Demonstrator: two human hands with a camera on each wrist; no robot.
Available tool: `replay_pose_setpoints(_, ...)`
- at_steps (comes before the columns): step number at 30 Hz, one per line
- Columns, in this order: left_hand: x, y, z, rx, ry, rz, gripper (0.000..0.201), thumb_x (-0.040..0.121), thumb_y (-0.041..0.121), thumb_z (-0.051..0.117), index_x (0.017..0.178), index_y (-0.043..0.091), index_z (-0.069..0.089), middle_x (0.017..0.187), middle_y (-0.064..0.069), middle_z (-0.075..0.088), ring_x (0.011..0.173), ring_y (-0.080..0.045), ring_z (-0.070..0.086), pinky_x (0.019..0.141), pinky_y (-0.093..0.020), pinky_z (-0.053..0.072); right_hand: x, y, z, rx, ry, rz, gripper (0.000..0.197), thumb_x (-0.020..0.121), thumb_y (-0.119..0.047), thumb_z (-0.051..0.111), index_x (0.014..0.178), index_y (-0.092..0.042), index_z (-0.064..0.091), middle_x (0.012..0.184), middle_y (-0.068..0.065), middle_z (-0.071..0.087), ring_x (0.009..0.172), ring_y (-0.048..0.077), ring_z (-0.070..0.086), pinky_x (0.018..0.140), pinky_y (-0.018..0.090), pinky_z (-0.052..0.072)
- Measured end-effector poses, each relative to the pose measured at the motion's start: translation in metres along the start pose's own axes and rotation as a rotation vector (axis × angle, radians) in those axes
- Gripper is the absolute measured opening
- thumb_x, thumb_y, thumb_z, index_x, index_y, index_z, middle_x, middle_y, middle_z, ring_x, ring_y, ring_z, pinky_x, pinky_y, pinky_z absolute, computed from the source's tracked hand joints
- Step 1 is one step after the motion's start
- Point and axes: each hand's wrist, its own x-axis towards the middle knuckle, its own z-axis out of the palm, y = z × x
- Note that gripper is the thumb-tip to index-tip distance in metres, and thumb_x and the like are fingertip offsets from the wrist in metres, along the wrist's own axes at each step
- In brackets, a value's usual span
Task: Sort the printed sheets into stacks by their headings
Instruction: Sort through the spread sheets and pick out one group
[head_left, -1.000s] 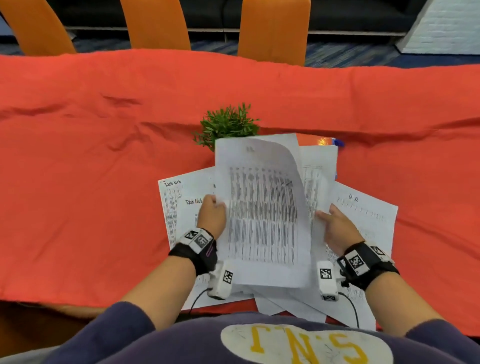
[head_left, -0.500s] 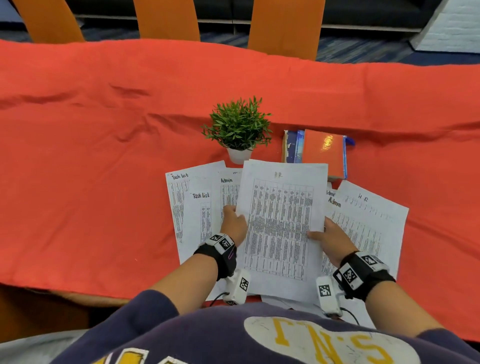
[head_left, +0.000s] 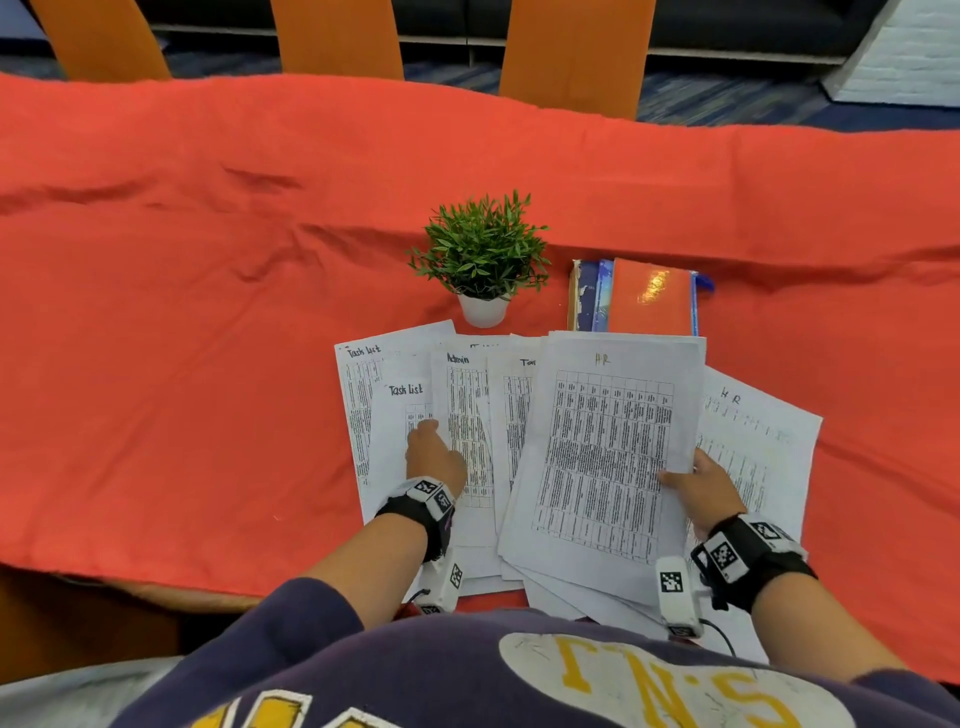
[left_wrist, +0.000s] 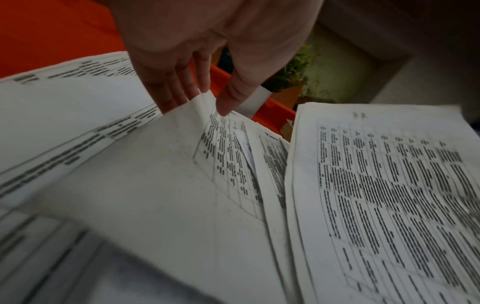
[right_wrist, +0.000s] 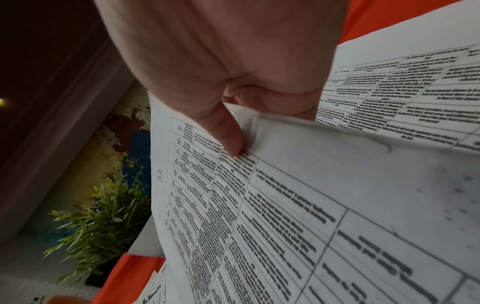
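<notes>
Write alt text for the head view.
A person's right hand pinches the edge of an HR sheet while the left hand holds fanned Task list and Admin sheets on a red tablecloth; a potted plant and books sit behind.

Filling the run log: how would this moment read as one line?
left hand: pinches edge of lifted white printed sheet, heading hidden | right hand: grips white printed HR-headed sheet | sorting unfinished

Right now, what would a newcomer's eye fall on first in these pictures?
White printed sheets fanned out on the red tablecloth at the near table edge, the right hand pinching the top sheet headed HR. Just behind them are a small green plant and an orange book.
</notes>
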Motion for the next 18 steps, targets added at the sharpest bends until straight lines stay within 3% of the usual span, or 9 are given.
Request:
replay_pose_setpoints(3,-0.003,0.006,0.001,0.077,0.013,0.067,0.059,0.089,-0.003,0.045,0.144,0.007,0.029,0.148,-0.011,0.034,0.135,-0.027,0.037,0.111,-0.035,0.033,0.0,0.002,0.001,-0.011,0.001,0.011,0.049,0.089,-0.006,0.062,0.136,-0.008,0.049,0.127,0.016,0.058,0.115,0.037,0.056,0.1,0.054,0.045)
replay_pose_setpoints(5,-0.004,0.009,0.0,0.108,0.019,0.084,0.057,0.089,-0.004,0.045,0.143,0.007,0.032,0.143,-0.012,0.039,0.13,-0.028,0.041,0.108,-0.036,0.037,-0.001,0.002,0.0,-0.014,-0.008,0.015,0.05,0.088,-0.006,0.063,0.137,-0.008,0.048,0.129,0.016,0.058,0.115,0.037,0.056,0.1,0.054,0.045)
replay_pose_setpoints(8,-0.005,0.011,-0.004,0.192,-0.002,0.154,0.048,0.086,-0.008,0.041,0.13,0.01,0.041,0.129,-0.013,0.048,0.104,-0.028,0.056,0.086,-0.037,0.049,-0.001,0.003,-0.001,-0.012,-0.011,0.02,0.05,0.087,-0.006,0.063,0.135,-0.009,0.05,0.127,0.016,0.06,0.114,0.037,0.057,0.1,0.054,0.046)
replay_pose_setpoints(11,-0.007,0.011,-0.006,0.334,-0.014,0.231,0.046,0.084,-0.009,0.037,0.122,0.015,0.043,0.115,-0.01,0.05,0.076,-0.024,0.052,0.064,-0.032,0.043,-0.003,0.003,-0.003,-0.013,-0.011,0.017,0.048,0.088,-0.004,0.062,0.134,-0.009,0.051,0.125,0.015,0.06,0.112,0.036,0.057,0.099,0.054,0.046)
replay_pose_setpoints(13,-0.006,0.01,-0.005,0.382,-0.056,0.213,0.04,0.087,-0.005,0.039,0.12,0.015,0.047,0.117,-0.01,0.047,0.074,-0.023,0.053,0.064,-0.031,0.045,-0.004,0.004,-0.005,-0.003,-0.006,0.021,0.047,0.088,-0.003,0.061,0.134,-0.009,0.051,0.123,0.015,0.06,0.112,0.036,0.057,0.099,0.052,0.046)
replay_pose_setpoints(15,-0.004,0.009,-0.005,0.364,-0.111,0.148,0.029,0.091,0.001,0.042,0.116,0.011,0.053,0.121,-0.011,0.046,0.083,-0.024,0.058,0.073,-0.03,0.051,-0.005,0.003,-0.005,0.012,0.005,0.025,0.047,0.088,-0.001,0.06,0.134,-0.008,0.051,0.121,0.014,0.059,0.112,0.035,0.056,0.097,0.047,0.046)
replay_pose_setpoints(17,-0.001,0.007,-0.005,0.342,-0.139,0.089,0.017,0.093,0.006,0.045,0.103,0.004,0.059,0.107,-0.01,0.053,0.087,-0.023,0.06,0.079,-0.029,0.051,-0.006,0.003,-0.005,0.02,0.008,0.028,0.047,0.088,0.0,0.06,0.134,-0.008,0.052,0.12,0.014,0.06,0.111,0.035,0.057,0.095,0.045,0.046)
replay_pose_setpoints(18,0.001,0.005,-0.004,0.329,-0.135,0.078,0.014,0.094,0.008,0.046,0.088,0.005,0.059,0.091,-0.006,0.055,0.077,-0.018,0.058,0.077,-0.029,0.051,-0.006,0.003,-0.005,0.024,0.007,0.031,0.047,0.088,0.0,0.06,0.133,-0.008,0.052,0.121,0.014,0.06,0.111,0.035,0.057,0.096,0.046,0.046)
